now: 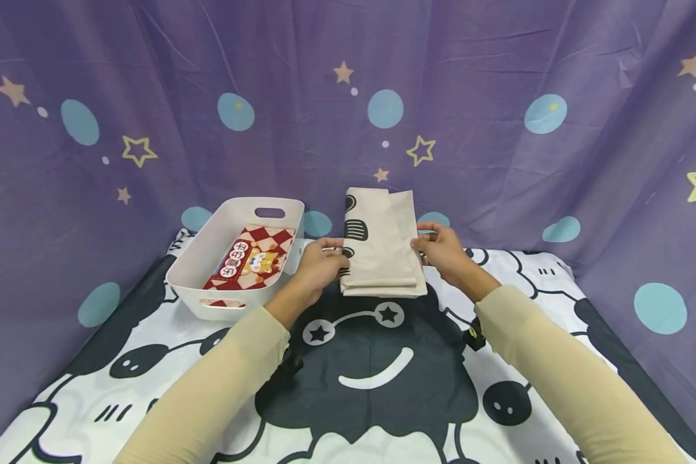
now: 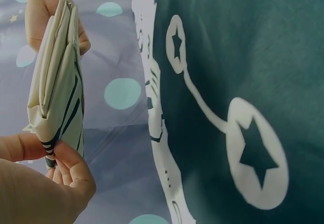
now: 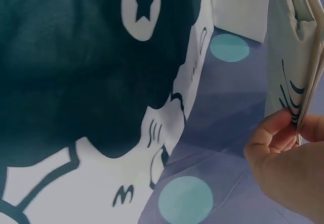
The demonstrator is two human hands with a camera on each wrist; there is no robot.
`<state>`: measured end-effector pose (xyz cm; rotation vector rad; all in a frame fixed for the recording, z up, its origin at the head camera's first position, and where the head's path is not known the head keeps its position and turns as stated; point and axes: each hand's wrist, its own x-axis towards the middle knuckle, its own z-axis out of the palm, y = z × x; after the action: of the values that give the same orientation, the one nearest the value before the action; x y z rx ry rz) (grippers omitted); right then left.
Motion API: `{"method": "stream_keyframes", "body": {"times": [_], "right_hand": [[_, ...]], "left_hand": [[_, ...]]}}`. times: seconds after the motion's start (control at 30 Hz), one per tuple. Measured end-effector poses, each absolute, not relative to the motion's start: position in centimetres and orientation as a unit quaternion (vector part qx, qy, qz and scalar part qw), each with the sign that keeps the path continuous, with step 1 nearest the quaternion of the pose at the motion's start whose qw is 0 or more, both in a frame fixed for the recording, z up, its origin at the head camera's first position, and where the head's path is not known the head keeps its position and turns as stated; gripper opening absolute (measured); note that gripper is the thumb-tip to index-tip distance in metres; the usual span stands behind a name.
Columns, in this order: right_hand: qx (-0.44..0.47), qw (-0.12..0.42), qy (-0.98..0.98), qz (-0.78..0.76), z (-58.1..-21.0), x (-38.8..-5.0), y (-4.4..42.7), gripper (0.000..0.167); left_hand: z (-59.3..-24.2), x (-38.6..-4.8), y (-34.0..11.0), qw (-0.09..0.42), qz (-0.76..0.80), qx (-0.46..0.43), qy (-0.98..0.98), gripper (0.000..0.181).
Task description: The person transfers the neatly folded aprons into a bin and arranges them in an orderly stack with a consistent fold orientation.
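Note:
A folded cream cloth with black printed marks is held upright above the table. My left hand pinches its left edge between thumb and fingers. At the opposite edge my right hand pinches the cloth too. Seen side-on in the left wrist view, the cloth shows several stacked layers, with the left hand at its near edge. In the right wrist view the right hand grips a lower corner of the cloth.
A white plastic basket with handle holes stands to the left. Inside lies a red and cream checkered packet with a cartoon figure. A black-and-white cartoon tablecloth covers the table. Behind hangs a purple curtain with stars and dots.

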<state>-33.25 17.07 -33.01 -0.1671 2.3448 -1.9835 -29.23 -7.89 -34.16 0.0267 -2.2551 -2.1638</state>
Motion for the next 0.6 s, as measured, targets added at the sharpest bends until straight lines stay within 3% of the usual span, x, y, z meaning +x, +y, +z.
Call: {"method": "stream_keyframes", "body": {"times": [0.6], "right_hand": [[-0.069,0.029,0.746,-0.662,-29.9,-33.5,14.1,0.042]], "left_hand": [[-30.9,-29.1,-11.0,0.018,-0.685,0.007,-0.728,0.048]]}}
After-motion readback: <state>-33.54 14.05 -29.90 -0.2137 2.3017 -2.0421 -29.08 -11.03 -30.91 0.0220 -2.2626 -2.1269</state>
